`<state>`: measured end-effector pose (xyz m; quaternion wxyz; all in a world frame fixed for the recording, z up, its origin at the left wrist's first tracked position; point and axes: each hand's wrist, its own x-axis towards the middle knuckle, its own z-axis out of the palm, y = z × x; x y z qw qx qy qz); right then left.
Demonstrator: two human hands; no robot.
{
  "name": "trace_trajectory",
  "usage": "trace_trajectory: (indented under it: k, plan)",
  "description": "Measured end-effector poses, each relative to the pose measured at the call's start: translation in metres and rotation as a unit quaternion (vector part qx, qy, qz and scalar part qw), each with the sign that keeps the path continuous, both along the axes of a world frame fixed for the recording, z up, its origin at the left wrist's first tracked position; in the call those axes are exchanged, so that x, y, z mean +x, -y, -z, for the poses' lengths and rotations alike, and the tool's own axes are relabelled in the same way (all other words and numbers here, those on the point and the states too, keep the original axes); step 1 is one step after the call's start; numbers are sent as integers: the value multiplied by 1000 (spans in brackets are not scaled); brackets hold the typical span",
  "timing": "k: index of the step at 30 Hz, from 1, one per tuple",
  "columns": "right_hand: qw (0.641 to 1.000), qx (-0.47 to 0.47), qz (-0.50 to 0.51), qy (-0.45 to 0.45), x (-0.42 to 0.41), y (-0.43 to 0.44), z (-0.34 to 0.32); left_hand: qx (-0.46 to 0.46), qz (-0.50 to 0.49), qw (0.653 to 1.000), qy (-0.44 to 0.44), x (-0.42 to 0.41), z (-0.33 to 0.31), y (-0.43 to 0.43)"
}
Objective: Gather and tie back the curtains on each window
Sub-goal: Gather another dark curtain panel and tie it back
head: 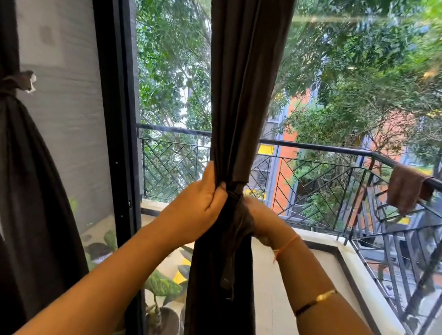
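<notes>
Beyond your grip, a black balcony railing (323, 148) runs across behind the glass, its top bar just above grip level. Up and to the right, a brown cloth (407, 189) hangs over that bar. Below and left, a spotted-leaf plant (162, 286) stands in a dark pot (163, 325). Above, green trees (172, 42) screen an orange building (295, 115).

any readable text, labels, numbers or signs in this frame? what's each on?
No readable text anywhere.
On the curtain and its tie band: no label showing.
The yellow panels outside: too blurred to tell whether they carry lettering.
The brown cloth on the railing: plain.
</notes>
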<state>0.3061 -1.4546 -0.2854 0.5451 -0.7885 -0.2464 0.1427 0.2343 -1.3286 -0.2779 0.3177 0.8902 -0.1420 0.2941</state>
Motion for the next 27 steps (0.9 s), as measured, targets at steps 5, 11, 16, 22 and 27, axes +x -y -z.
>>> trace_trajectory:
  k: [5,11,16,22,27]
  plan:
    - [970,208,129,19,0,24,0,25,-63,997,-23,4,-8,-6]
    - [979,174,71,79,-37,29,3,69,-63,992,-83,7,-24,4]
    - [982,184,47,-21,-45,25,4,-62,-47,993,-87,5,-22,6]
    - [956,201,-126,-175,-60,6,11,-292,-61,943,-149,-1,-13,6]
    - [928,262,-155,-215,-61,-11,14,-121,-83,972,-184,-18,-23,3]
